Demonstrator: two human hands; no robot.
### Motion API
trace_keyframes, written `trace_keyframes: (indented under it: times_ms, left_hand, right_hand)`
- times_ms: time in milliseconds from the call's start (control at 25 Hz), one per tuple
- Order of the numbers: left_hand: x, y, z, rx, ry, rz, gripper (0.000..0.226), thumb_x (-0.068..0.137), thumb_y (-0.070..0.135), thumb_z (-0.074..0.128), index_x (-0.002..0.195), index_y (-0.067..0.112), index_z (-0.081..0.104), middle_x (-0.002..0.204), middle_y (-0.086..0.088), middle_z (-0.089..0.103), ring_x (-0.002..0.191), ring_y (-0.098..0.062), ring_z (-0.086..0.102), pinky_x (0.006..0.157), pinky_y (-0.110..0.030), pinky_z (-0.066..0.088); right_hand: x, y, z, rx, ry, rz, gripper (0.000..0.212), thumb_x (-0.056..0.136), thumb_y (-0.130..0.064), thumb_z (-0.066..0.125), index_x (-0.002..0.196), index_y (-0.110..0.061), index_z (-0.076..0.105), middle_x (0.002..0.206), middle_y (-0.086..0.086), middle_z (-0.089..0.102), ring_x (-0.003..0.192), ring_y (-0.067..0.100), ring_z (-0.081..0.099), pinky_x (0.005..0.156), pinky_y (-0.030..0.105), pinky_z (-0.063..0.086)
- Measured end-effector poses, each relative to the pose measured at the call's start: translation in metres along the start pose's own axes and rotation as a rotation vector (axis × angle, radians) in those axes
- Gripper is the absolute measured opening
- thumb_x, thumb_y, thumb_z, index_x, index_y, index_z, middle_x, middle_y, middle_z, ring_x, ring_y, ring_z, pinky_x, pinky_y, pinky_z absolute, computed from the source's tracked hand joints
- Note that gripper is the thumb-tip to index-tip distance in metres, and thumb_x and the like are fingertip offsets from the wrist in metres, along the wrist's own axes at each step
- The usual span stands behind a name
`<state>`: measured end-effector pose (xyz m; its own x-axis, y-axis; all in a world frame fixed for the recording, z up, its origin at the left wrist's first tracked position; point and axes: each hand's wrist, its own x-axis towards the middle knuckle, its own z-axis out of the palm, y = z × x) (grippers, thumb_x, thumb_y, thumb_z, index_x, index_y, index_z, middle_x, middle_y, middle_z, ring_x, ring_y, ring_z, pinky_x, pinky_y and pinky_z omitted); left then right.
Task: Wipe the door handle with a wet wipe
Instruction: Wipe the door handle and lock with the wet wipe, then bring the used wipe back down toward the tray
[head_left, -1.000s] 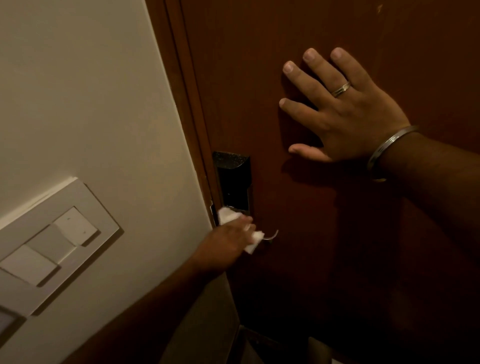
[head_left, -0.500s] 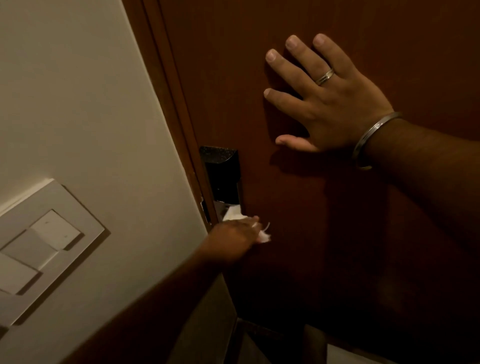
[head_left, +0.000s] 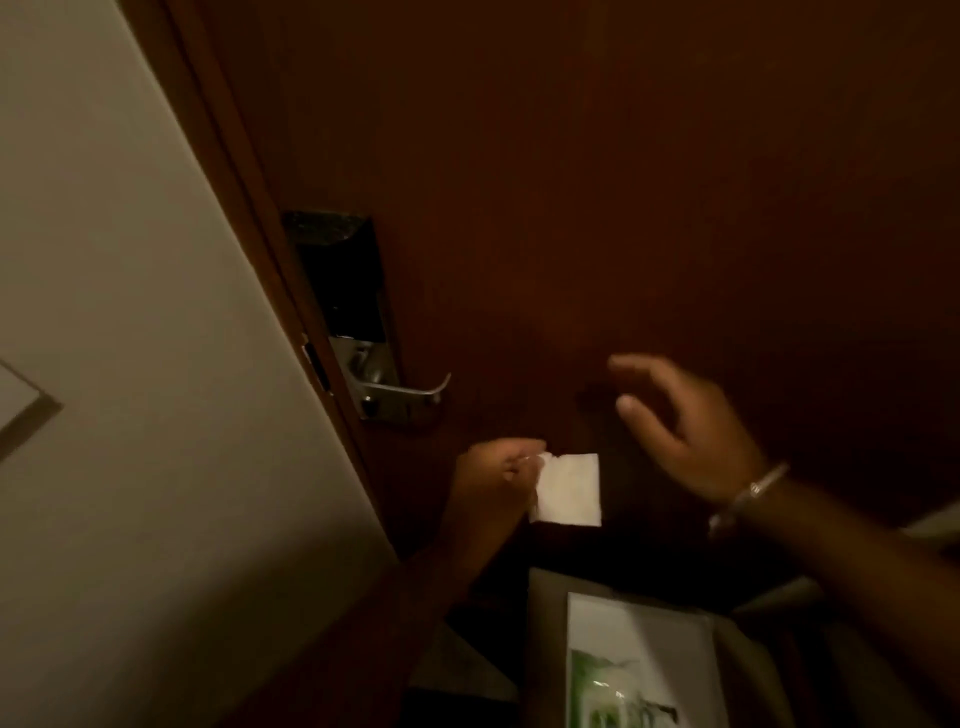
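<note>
Pulled off the lever door handle (head_left: 405, 388) at centre left and hanging just below it, wet wipe (head_left: 569, 489) pinched in left hand (head_left: 496, 475), while right hand (head_left: 680, 426), lifted off the door (head_left: 597, 182), hovers spread and empty, probably to refold.

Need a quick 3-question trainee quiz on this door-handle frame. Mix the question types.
1. True or false: the wet wipe is pressed against the door handle.
2. Which hand holds the wipe: the left hand or the right hand?
3. Multiple choice: the right hand is A) flat on the door, B) gripping the handle, C) open in the air, holding nothing.

Key
1. False: the wipe hangs below and right of the handle, clear of it.
2. The left hand, pinching it by one edge.
3. C. The hand is motion-blurred, with a bracelet at its wrist.
</note>
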<state>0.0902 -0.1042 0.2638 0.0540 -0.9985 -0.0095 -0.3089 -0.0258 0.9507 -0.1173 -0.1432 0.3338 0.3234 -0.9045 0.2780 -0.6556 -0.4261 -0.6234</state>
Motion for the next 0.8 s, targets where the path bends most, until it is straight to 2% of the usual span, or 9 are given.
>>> trace_keyframes:
  times_ms: [80,160,280,360,440,520,600,680,800]
  left_hand:
    - [-0.01,0.004,0.024,-0.304,-0.075,-0.184,0.039,0.088,0.011,0.065,0.125,0.007,0.055,0.111,-0.014,0.066,0.095,-0.026,0.068,0.078,-0.046,0.06]
    - [-0.021,0.006,0.062,-0.372,-0.073,-0.327,0.05,0.086,0.006,0.067,0.131,0.011,0.048,0.111,-0.014,0.063,0.092,-0.025,0.068,0.067,-0.035,0.062]
    - [-0.039,0.002,0.12,-0.412,-0.084,-0.414,0.05,0.085,0.0,0.065,0.131,0.009,0.046,0.113,-0.018,0.063,0.085,-0.022,0.07,0.061,-0.03,0.061]
    - [-0.051,-0.014,0.149,-0.43,-0.063,-0.44,0.042,0.086,-0.002,0.063,0.125,0.008,0.049,0.107,-0.015,0.065,0.076,-0.017,0.072,0.055,-0.025,0.059]
    - [-0.063,-0.038,0.169,-0.402,-0.039,-0.48,0.035,0.087,0.0,0.063,0.118,0.009,0.053,0.101,-0.01,0.066,0.076,-0.018,0.071,0.053,-0.022,0.057]
    - [-0.075,-0.07,0.185,-0.309,-0.038,-0.512,0.029,0.087,-0.001,0.063,0.114,0.008,0.057,0.093,-0.009,0.069,0.072,-0.017,0.071,0.052,-0.024,0.057]
    - [-0.084,-0.104,0.197,-0.244,-0.058,-0.559,0.027,0.085,-0.002,0.064,0.109,0.01,0.06,0.084,-0.009,0.071,0.066,-0.017,0.071,0.055,-0.029,0.059]
    - [-0.081,-0.145,0.214,-0.219,-0.079,-0.633,0.027,0.084,0.001,0.067,0.109,0.008,0.06,0.085,-0.013,0.072,0.064,-0.019,0.071,0.057,-0.032,0.058]
    - [-0.063,-0.216,0.246,-0.18,-0.121,-0.697,0.027,0.083,0.001,0.069,0.109,0.002,0.059,0.085,-0.016,0.068,0.054,-0.014,0.066,0.05,-0.026,0.056]
  right_hand:
    - [-0.055,0.038,0.02,0.418,-0.122,0.542,0.051,0.096,-0.026,0.063,0.144,-0.016,0.048,0.135,0.004,0.062,0.111,0.011,0.062,0.085,0.022,0.052]
    - [-0.088,0.075,0.037,0.694,-0.198,0.857,0.046,0.095,-0.017,0.065,0.138,-0.009,0.052,0.121,0.009,0.066,0.095,0.016,0.066,0.072,0.024,0.053]
    - [-0.115,0.119,0.053,0.866,-0.191,0.97,0.021,0.094,-0.006,0.064,0.115,0.0,0.065,0.106,0.016,0.071,0.08,0.022,0.07,0.059,0.029,0.058]
    - [-0.138,0.146,0.057,0.932,-0.198,1.011,0.007,0.094,-0.005,0.065,0.1,-0.006,0.068,0.095,0.011,0.072,0.071,0.017,0.072,0.052,0.026,0.057]
    - [-0.166,0.172,0.063,0.962,-0.208,1.077,0.008,0.093,-0.008,0.067,0.087,-0.014,0.065,0.084,0.004,0.07,0.069,0.015,0.07,0.049,0.023,0.055]
    - [-0.194,0.2,0.075,0.956,-0.182,1.158,0.014,0.093,-0.01,0.067,0.081,-0.014,0.062,0.078,0.001,0.069,0.069,0.014,0.067,0.048,0.023,0.054]
    - [-0.216,0.226,0.09,0.915,-0.165,1.215,0.017,0.093,-0.013,0.069,0.078,-0.014,0.06,0.071,-0.002,0.067,0.064,0.012,0.065,0.046,0.02,0.051]
    - [-0.233,0.253,0.113,0.892,-0.168,1.263,0.017,0.093,-0.015,0.068,0.078,-0.016,0.061,0.063,-0.005,0.065,0.055,0.007,0.064,0.042,0.017,0.048]
    - [-0.245,0.298,0.155,0.831,-0.179,1.338,0.004,0.096,-0.009,0.063,0.092,-0.009,0.064,0.072,0.003,0.06,0.06,0.014,0.058,0.042,0.019,0.051]
